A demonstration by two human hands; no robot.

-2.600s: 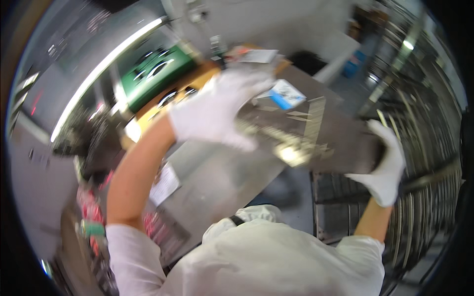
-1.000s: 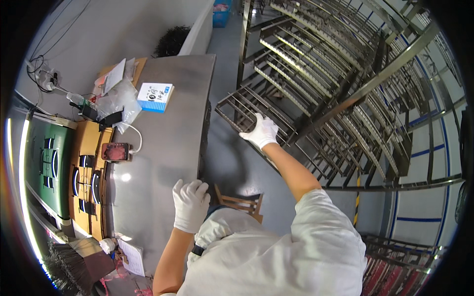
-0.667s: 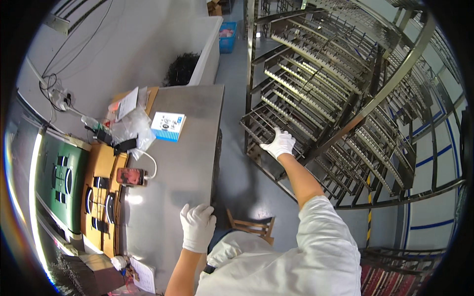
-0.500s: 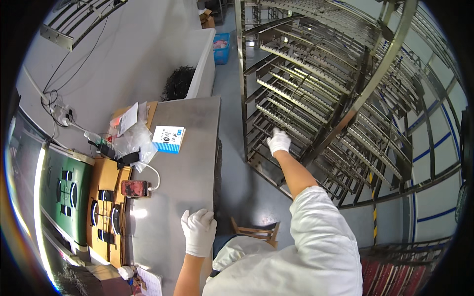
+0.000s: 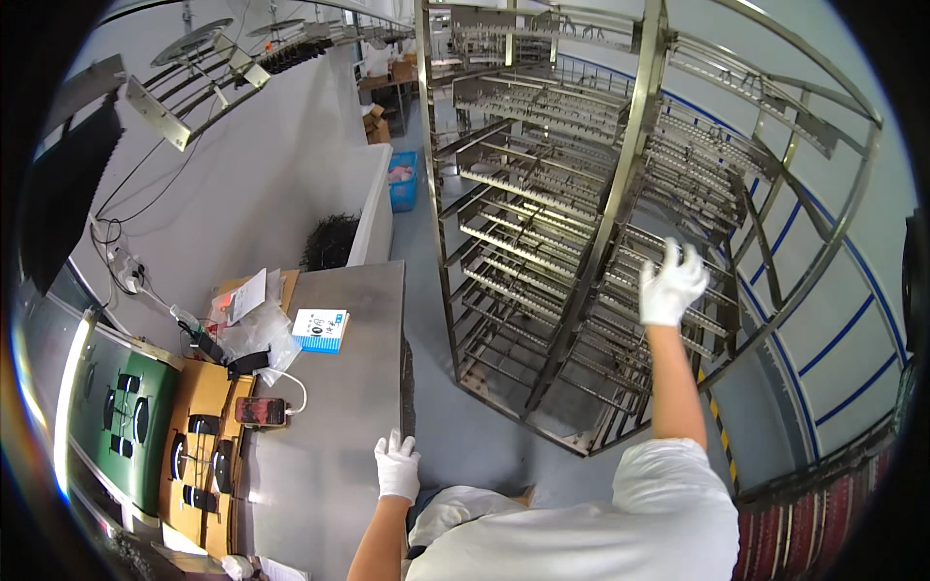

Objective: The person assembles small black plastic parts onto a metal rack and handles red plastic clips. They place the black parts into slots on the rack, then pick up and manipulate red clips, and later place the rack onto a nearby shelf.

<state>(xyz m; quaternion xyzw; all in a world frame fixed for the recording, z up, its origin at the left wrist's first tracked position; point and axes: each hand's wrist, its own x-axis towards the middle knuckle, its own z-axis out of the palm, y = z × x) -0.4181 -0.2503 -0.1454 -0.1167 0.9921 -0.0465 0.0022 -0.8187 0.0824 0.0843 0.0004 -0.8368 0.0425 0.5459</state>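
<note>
Right hand (image 5: 674, 284): fingers spread, nothing held, at the metal rack (image 5: 596, 257), which stands right of the table (image 5: 334, 460); contact uncertain from this angle. Left hand (image 5: 397, 468): fingers loosely parted, empty, beside the table's edge.

Counter (image 5: 339, 426): bare grey metal toward the front edge. On it: blue-and-white pad or box (image 5: 321, 330) near the far end, clear plastic bag (image 5: 263, 341) beside it, phone (image 5: 262, 412) with white cable (image 5: 304, 392), tan cardboard (image 5: 201, 387) along the left side. Grey floor (image 5: 484, 426) carries metal rack (image 5: 635, 126), blue crate (image 5: 405, 189).
</note>
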